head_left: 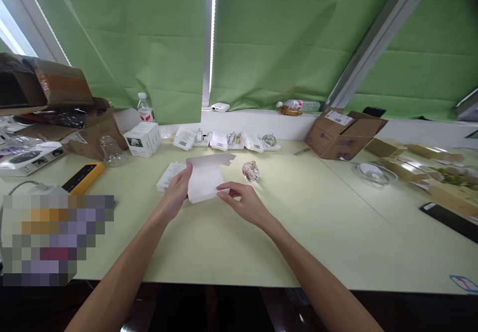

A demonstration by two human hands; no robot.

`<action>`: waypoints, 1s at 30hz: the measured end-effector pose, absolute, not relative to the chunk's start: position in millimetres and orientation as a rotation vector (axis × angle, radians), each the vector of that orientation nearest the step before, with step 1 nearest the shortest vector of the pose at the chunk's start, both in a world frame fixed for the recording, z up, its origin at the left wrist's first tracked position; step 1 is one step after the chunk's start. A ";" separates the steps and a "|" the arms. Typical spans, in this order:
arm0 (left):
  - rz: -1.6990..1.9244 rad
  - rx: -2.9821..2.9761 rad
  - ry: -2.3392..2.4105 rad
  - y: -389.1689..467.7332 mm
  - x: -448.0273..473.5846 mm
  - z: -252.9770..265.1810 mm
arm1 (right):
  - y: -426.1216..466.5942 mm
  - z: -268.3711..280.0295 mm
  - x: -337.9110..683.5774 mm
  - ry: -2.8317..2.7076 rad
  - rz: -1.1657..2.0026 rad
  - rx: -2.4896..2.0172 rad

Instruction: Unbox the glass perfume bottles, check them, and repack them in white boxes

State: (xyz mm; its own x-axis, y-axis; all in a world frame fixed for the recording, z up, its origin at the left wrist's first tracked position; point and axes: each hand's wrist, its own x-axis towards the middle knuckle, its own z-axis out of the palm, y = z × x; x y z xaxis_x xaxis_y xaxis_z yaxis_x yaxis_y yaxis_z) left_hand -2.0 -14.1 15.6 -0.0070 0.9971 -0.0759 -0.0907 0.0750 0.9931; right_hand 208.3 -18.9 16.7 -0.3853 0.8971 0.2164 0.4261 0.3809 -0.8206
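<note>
A white card sheet (pixel 205 177) with a notched upper right corner is held up over the table, slightly curved. My left hand (pixel 178 187) is closed on its left edge, thumb on the near face. My right hand (pixel 242 200) pinches the lower right edge between thumb and fingers. Just beyond the right hand stands a faceted glass perfume bottle (pixel 250 171) with a gold-coloured top. Partly hidden behind my left hand and the sheet lies a small white printed box (pixel 168 176).
Along the back stand several small bottles in white trays (pixel 234 142) with barcoded flaps. White boxes (pixel 143 139), a yellow-edged power strip (pixel 82 177) and a brown carton (pixel 76 128) are at left. An open carton (pixel 336 135), coiled cable (pixel 374 173) and black phone-like slab (pixel 451 220) lie right.
</note>
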 end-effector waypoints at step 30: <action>1.242 1.011 1.275 -6.2 -7.5 4.2 | -19.4 11.4 209.5 -2.072 0.871 -1.092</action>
